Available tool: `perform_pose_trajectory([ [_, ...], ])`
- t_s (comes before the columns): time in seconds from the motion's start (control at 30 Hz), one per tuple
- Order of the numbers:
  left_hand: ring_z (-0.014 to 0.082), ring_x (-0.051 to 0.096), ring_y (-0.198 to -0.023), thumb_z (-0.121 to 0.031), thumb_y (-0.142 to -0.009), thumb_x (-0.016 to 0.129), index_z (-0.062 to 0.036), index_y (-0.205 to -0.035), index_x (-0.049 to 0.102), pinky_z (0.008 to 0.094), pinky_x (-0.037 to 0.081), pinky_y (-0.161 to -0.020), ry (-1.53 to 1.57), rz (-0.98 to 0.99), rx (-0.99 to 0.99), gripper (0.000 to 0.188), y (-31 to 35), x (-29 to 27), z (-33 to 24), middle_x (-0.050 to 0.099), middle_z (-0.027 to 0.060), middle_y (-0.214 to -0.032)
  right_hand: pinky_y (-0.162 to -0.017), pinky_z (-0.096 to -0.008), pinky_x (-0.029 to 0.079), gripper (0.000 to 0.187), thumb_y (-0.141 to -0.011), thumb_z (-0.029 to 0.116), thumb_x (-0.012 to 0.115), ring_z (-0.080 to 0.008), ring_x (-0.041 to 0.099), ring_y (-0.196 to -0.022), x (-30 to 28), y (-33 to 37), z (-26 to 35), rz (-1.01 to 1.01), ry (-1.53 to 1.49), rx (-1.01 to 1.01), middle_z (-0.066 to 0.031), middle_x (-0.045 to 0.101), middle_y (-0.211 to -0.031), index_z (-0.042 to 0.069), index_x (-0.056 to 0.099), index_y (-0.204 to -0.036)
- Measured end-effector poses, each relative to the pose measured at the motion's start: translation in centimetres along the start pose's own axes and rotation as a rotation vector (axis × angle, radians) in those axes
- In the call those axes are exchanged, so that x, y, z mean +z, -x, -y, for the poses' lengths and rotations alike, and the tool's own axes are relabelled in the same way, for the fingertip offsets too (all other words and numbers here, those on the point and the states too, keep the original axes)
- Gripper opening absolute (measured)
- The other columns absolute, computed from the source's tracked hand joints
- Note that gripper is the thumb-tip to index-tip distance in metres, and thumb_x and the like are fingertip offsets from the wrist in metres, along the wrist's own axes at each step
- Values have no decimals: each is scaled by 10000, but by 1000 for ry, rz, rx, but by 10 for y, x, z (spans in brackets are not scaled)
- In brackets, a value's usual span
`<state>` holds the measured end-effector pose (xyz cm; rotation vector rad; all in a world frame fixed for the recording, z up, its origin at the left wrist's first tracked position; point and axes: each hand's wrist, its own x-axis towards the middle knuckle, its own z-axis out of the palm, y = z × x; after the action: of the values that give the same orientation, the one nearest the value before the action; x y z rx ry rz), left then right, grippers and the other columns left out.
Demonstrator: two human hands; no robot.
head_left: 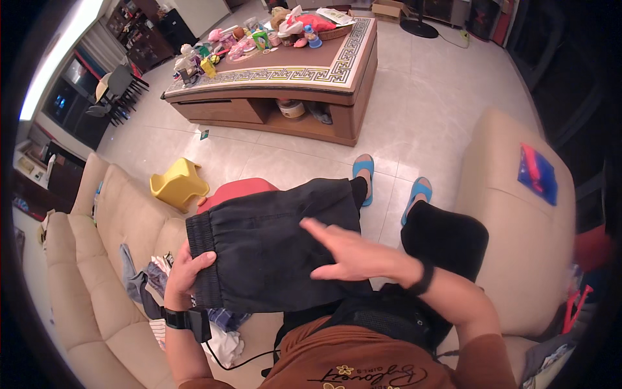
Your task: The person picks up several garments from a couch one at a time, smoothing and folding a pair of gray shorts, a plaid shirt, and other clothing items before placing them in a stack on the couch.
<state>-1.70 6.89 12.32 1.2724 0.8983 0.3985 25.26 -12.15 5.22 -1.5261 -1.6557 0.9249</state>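
A pair of black shorts (278, 253) with a gathered elastic waistband lies spread across my lap, waistband to the left. My left hand (187, 272) grips the waistband, thumb on top and the other fingers hidden underneath. Over the right part of the shorts is my right hand (356, 251), slightly blurred, with its index finger stretched out and its thumb apart. Nothing is held in it; whether it touches the cloth I cannot tell.
Loose clothes (223, 343) lie on the beige sofa (97, 292) at my left. A yellow stool (179, 183) and a red seat (240, 188) stand beyond the shorts. Toys crowd the brown coffee table (285, 104). A beige armrest (518, 240) rises at right.
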Motion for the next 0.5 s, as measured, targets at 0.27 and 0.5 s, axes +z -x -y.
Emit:
perform_pose_trajectory([
  [0.27,154,619,-923,-15,-793,660,-4,-1228,492,307,527,-812,-32,-63,-22,466,4,-13,7,618,71,-1070,-1007,-433,349,420,-813,246,672,-375,413,-1229,48,-26,-33,-328,144,-130,-189,484,-1272,21,588,-1158],
  [0.5,144,589,-970,-71,-807,642,47,-1251,453,284,495,-840,-272,27,155,496,-21,47,-8,606,101,-1108,-1114,-561,93,685,-833,554,551,-435,224,-1349,67,-52,-57,-268,550,-146,-226,342,-1424,28,538,-1271],
])
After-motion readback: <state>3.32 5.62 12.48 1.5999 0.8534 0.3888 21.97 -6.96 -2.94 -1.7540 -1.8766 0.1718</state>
